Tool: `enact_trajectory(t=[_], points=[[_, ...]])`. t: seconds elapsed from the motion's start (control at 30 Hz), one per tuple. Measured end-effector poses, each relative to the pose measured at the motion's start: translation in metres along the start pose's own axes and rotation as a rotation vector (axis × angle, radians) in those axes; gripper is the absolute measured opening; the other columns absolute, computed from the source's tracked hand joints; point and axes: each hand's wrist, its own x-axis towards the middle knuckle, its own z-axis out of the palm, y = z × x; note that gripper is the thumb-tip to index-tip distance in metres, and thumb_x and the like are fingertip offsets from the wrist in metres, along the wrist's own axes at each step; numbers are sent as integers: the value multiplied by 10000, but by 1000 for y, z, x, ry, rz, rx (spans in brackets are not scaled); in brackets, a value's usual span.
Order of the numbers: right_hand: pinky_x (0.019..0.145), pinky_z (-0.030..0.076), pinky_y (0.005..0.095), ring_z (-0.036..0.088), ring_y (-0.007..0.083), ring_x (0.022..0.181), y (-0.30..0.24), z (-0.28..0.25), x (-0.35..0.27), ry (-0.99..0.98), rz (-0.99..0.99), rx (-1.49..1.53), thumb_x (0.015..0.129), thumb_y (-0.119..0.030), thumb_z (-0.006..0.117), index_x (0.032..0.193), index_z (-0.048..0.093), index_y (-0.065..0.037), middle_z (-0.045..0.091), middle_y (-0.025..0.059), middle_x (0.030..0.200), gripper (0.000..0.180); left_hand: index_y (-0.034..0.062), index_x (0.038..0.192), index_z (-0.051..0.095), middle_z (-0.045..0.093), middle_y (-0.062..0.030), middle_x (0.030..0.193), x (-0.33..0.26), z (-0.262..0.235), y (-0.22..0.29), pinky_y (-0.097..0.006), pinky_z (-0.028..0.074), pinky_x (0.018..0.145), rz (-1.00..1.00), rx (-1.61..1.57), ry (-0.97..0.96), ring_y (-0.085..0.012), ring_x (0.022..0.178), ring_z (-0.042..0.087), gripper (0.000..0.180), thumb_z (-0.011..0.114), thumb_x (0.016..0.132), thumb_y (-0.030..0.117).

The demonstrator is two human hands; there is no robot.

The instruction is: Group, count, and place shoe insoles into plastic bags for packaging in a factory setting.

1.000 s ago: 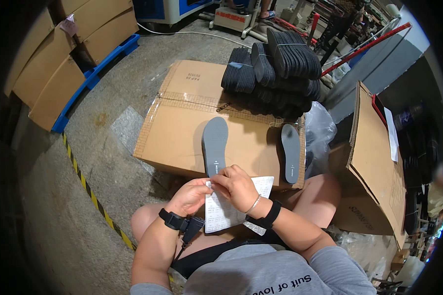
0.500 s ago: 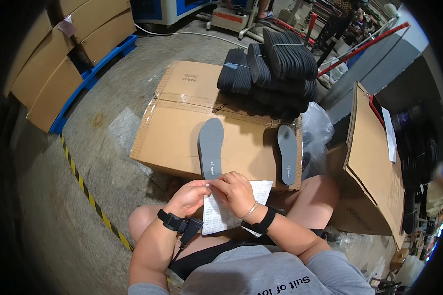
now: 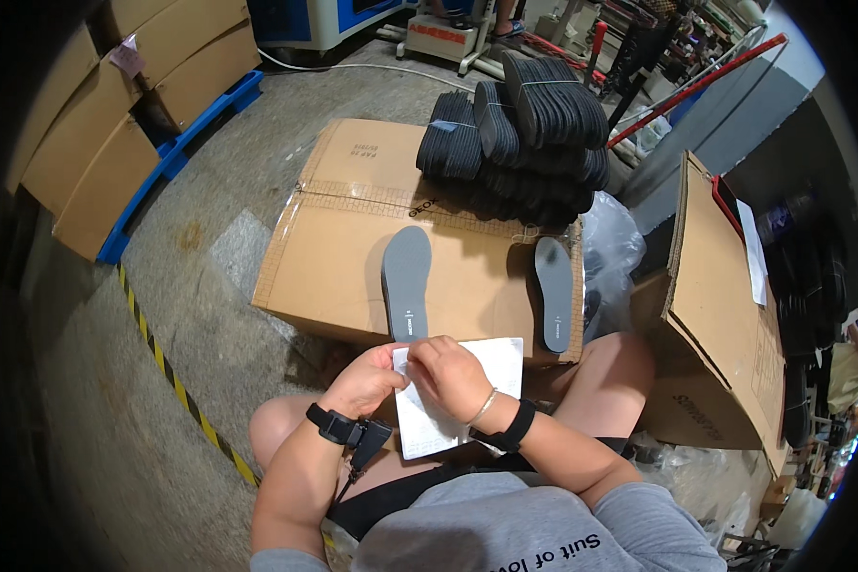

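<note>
My left hand (image 3: 370, 379) and my right hand (image 3: 455, 374) meet over a white sheet of labels (image 3: 462, 396) resting on my lap. Both hands pinch at the sheet's top left corner, fingers closed on it. Just beyond the hands, a grey insole (image 3: 406, 281) lies lengthwise on a large closed cardboard box (image 3: 334, 248). A second grey insole (image 3: 554, 293) lies near that box's right edge. A black band sits on each wrist.
Bundled stacks of dark insoles (image 3: 524, 143) are piled on the box's far end. An open cardboard box (image 3: 725, 315) stands at my right with a clear plastic bag (image 3: 608, 250) beside it. More cartons on a blue pallet (image 3: 176, 153) lie at far left; yellow-black floor tape (image 3: 176, 391) runs diagonally.
Both hands stay at the sheet's corner with only small finger movement. The view has shifted slightly; the insoles have not moved.
</note>
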Motion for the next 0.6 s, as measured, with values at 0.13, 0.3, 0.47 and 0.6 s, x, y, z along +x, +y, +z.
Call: enact_trajectory(t=[0.13, 0.3, 0.47, 0.6], points=[[641, 464, 317, 566, 249, 687, 2, -12, 8, -160, 213, 182, 815, -107, 579, 868, 555, -14, 582, 91, 758, 109, -9, 1064, 553, 616, -76, 949, 0, -8, -6, -295, 463, 834, -3, 46, 27, -161, 897, 597, 487, 401, 644, -201], [591, 440, 236, 510, 84, 633, 34, -21, 39, -242, 309, 447, 837, -114, 583, 855, 571, 5, 578, 39, 692, 121, -3, 1186, 462, 579, -70, 1047, -6, -8, -16, -266, 431, 873, 90, 389, 88, -132, 971, 560, 529, 345, 703, -185], [630, 445, 252, 523, 101, 657, 61, -20, 81, -422, 277, 364, 817, -129, 612, 820, 599, 0, 596, 50, 703, 129, 38, 1287, 390, 572, -73, 1050, -15, -6, -19, -225, 409, 846, 229, 697, 114, -106, 952, 542, 614, 348, 710, -166], [618, 448, 315, 549, 188, 634, 68, -12, 98, -591, 238, 302, 773, -206, 656, 825, 621, -15, 617, 114, 701, 201, 62, 1336, 338, 603, -116, 978, -22, 5, -8, -250, 420, 821, 178, 986, 143, -154, 896, 573, 647, 384, 713, -103]])
